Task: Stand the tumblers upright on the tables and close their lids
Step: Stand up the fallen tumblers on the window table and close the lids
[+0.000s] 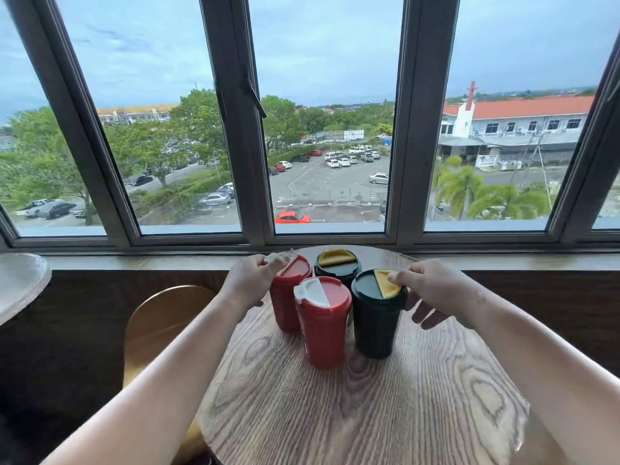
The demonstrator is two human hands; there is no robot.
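Four tumblers upright on a round wooden counter [369,414] by the window.

The left hand [250,280] presses the white flap of the far red tumbler [287,297]; the right hand [432,288] touches the yellow flap of the near green tumbler [375,327]. The near red tumbler [322,330] and far green tumbler [337,266] stand untouched.

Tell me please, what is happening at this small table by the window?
A person is working on four tumblers that all stand upright on a round wooden table. The left hand presses on the white flap of the far red tumbler. The right hand has its fingertips on the yellow flap of the near green tumbler. The near red tumbler and the far green tumbler are not touched.
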